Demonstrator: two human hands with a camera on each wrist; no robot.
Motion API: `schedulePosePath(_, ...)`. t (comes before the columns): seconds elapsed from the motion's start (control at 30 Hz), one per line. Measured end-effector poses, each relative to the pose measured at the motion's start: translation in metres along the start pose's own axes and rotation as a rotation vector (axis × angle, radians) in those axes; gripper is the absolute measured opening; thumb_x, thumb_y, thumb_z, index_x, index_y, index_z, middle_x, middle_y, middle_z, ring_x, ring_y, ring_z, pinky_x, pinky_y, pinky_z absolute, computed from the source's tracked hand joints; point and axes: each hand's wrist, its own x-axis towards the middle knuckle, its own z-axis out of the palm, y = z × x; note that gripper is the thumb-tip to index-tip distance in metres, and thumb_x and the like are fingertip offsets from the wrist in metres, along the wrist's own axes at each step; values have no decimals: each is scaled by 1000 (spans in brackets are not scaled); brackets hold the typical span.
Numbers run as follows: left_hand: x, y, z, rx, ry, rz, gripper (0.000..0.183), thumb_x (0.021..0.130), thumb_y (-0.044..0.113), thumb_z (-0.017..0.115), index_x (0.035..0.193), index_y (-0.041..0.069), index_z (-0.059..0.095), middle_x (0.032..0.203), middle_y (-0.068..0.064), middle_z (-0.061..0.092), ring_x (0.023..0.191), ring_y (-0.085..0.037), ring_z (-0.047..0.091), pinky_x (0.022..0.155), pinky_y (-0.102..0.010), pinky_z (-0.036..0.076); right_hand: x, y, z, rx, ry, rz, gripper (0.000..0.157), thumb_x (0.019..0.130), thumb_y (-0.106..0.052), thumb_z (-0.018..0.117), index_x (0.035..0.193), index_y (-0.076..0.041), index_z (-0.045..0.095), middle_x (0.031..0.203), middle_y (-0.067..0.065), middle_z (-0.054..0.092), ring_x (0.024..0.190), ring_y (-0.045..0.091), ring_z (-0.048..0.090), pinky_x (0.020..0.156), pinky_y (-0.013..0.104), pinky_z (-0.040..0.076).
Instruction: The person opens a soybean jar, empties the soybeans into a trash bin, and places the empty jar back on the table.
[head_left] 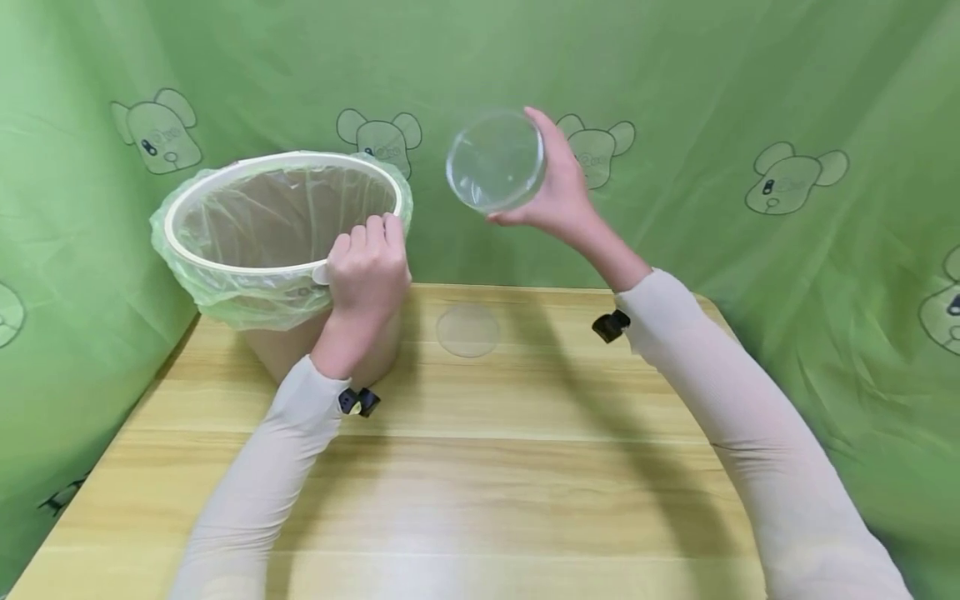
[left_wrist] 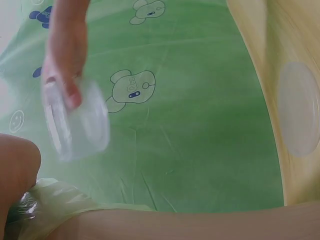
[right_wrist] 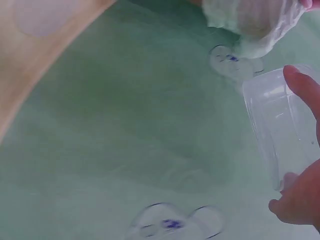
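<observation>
My left hand (head_left: 369, 265) grips the near right rim of a trash can (head_left: 285, 346), which is lined with a thin green plastic bag (head_left: 232, 292) held under a white ring (head_left: 174, 221). The can leans a little on the table. Raised to the right of it, my right hand (head_left: 558, 183) holds a clear round plastic container (head_left: 495, 162) by its side, thumb and fingers around the wall. In the right wrist view the container (right_wrist: 280, 125) looks see-through, with no contents visible. A clear round lid (head_left: 468, 330) lies flat on the table below.
The wooden table (head_left: 480, 483) ends at a back edge just behind the lid. Green curtains (head_left: 675, 75) printed with cartoon heads hang behind it and on both sides. Small black wrist cameras sit at both cuffs.
</observation>
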Motion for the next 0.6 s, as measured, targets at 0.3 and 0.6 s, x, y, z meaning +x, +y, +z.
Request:
schedulePosePath(0.3,-1,0,1,-9,9,-4,7,89,1,61,82,0,64,64,-9,56,49,-25,50,45,-33,37,-42,63,-6,210,-27,182,126,55,-9,99,158,-14,28,155,12,41,140,30,44,117,47,41)
schedulePosePath(0.6,-1,2,0,-19,2,-9,11,91,2,59,82,-1,63,63,-9,56,48,-25,49,45,-33,37,-86,118,5,257,-99,406,124,61,-16,99,160,-13,23,157,17,37,142,34,40,119,47,38)
